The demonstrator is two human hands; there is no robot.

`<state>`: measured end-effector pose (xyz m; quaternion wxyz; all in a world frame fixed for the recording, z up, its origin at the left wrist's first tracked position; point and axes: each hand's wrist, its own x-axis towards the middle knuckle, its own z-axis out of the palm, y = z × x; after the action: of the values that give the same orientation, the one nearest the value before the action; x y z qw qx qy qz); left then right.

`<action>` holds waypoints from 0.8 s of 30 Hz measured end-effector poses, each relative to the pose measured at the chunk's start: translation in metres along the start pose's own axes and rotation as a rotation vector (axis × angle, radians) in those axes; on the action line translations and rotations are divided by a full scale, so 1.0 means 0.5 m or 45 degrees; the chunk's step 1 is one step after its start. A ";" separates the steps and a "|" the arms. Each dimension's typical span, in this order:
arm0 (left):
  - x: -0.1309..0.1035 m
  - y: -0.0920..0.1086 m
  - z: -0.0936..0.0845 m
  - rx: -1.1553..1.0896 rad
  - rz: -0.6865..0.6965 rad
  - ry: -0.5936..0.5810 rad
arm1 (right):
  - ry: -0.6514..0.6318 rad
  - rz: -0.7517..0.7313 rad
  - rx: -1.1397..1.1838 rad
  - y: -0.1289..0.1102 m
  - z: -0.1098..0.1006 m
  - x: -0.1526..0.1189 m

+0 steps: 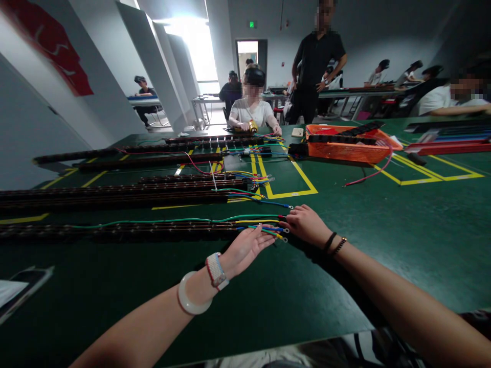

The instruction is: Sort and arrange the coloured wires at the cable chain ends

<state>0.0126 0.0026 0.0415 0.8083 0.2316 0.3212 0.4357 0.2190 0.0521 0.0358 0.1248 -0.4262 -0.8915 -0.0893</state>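
Note:
My right hand point(309, 225) is closed, its fingertips pinched at the red-sleeved end of a cable point(281, 216). Beside it, my left hand point(247, 249) has its palm turned up and its fingers stretched out under the loose cable ends. Blue and green wires with ring terminals point(284, 238) reach past those fingers. These wires come out of a long dark cable chain point(153, 232) lying across the table. A green wire point(172, 220) runs loose along its top, with a yellow wire point(253, 221) near the hands.
More dark cable chains point(115, 197) with coloured wire ends lie beyond. An orange basket point(341, 151) holding chain pieces stands at the far right, a red wire point(368, 176) hanging out. Yellow tape point(293, 194) marks the green table point(383, 225). A person point(251, 110) works opposite with a yellow tool.

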 end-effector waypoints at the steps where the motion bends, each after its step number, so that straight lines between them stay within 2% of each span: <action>1: 0.000 0.000 0.000 0.003 -0.001 -0.001 | 0.018 0.002 0.009 0.000 -0.003 -0.001; 3: 0.000 0.000 -0.001 0.011 0.005 -0.016 | 0.101 0.015 0.032 -0.001 -0.015 -0.005; 5: 0.000 -0.001 -0.002 0.026 0.013 -0.050 | 0.213 -0.049 0.068 -0.003 -0.034 -0.010; 9: 0.000 -0.003 -0.004 0.046 0.027 -0.097 | 0.296 -0.528 0.117 -0.015 -0.067 -0.020; 12: 0.003 -0.005 -0.007 0.059 0.035 -0.093 | 0.278 -0.703 0.060 -0.028 -0.068 -0.022; 18: 0.008 -0.009 -0.015 0.066 0.047 -0.119 | 0.287 -0.756 -0.086 -0.035 -0.057 -0.019; 24: 0.008 -0.010 -0.015 0.058 0.036 -0.074 | 0.283 -0.614 -0.164 -0.034 -0.056 -0.021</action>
<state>0.0116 0.0042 0.0318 0.8055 0.2670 0.3042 0.4329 0.2163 0.0264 0.0583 0.1697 -0.1962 -0.9406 -0.2190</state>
